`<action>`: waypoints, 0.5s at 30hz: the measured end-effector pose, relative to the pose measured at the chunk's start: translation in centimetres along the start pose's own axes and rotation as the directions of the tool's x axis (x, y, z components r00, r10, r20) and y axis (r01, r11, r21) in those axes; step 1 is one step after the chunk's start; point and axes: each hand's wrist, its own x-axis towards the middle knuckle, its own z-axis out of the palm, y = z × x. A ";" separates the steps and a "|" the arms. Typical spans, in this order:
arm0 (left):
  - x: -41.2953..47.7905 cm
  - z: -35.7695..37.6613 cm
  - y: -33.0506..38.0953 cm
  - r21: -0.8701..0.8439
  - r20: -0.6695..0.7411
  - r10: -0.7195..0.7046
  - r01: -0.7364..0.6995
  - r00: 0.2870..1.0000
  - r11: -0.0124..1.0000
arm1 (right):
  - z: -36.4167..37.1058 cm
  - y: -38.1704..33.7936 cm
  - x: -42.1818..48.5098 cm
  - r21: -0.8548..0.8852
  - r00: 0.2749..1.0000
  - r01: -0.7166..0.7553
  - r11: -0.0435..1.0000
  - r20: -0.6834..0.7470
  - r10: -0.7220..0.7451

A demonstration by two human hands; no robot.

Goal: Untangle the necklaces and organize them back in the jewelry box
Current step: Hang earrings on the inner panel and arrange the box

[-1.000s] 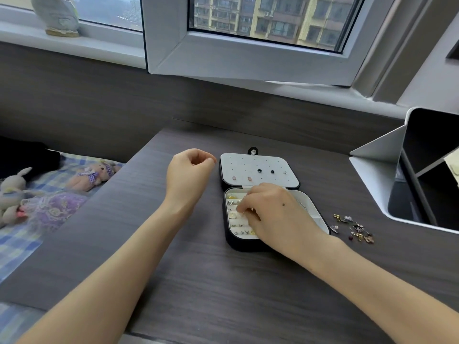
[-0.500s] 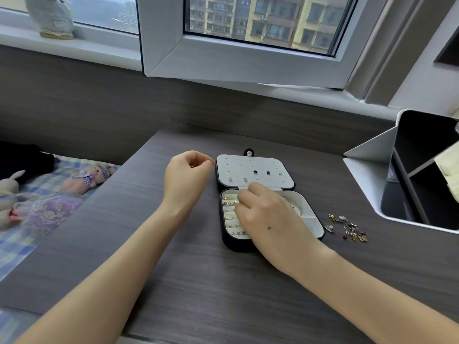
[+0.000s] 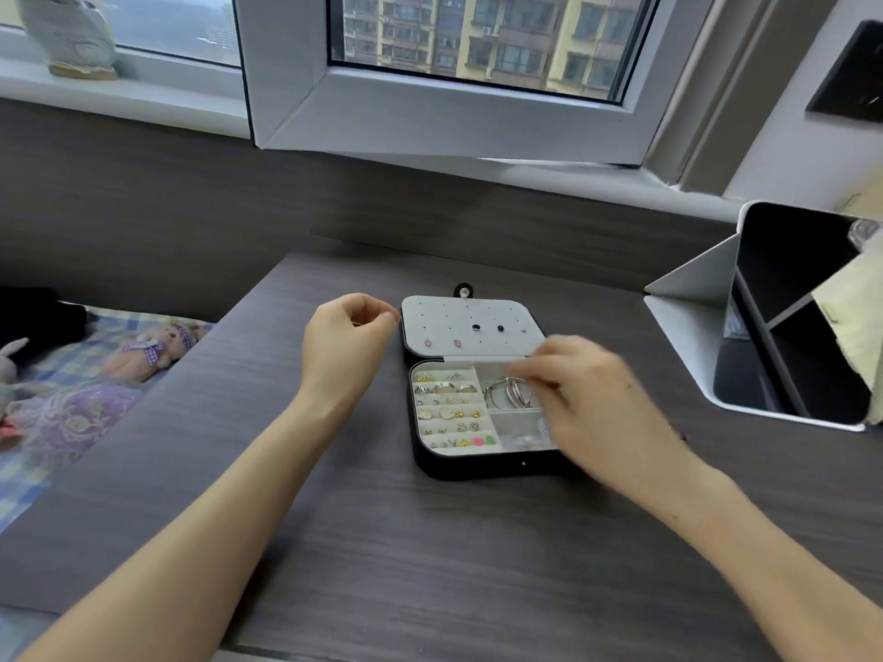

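Two hands were recorded: left hand (image 3: pixel 349 339) curled, fingertips pinched, beside the open jewelry box (image 3: pixel 478 470); right hand (image 3: pixel 602 418) blurred over its bangles (image 3: pixel 507 394); both grips indeterminate.

One head-worn wide-angle view — looking forward and down over the desk (image 3: pixel 430 566), close above the jewelry box (image 3: pixel 478 468) at frame centre — window (image 3: pixel 454 121) along the top.

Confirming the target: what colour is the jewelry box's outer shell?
The jewelry box is black outside, pale grey inside; head view.

One jewelry box (image 3: pixel 478 468), two hands (image 3: pixel 349 346) (image 3: pixel 607 413), one organizer (image 3: pixel 693 317)
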 end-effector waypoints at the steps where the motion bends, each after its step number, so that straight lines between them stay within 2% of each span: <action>1: 0.0 0.0 0.0 0.002 0.000 0.002 -0.002 1.000 1.000 | -0.8 1.4 -0.6 -0.024 0.996 -0.071 0.997 -0.052 0.070; 5: -0.2 0.2 -0.1 0.018 0.023 0.011 -0.011 1.000 1.000 | -3.1 5.9 -3.1 -0.189 0.946 -0.316 0.930 0.013 0.324; 9: -0.5 0.5 -0.1 0.045 0.049 0.031 -0.033 0.998 0.998 | -2.7 6.9 -4.1 -0.229 0.946 -0.263 0.937 0.130 0.297; 12: -0.8 0.7 0.1 0.078 0.054 0.058 -0.063 0.997 0.995 | -2.1 7.0 -4.0 -0.291 0.957 -0.209 0.934 0.138 0.257; 15: -1.0 0.7 0.1 0.121 0.060 0.117 -0.124 0.991 0.985 | -1.5 7.2 -3.9 -0.316 0.944 -0.225 0.922 0.162 0.287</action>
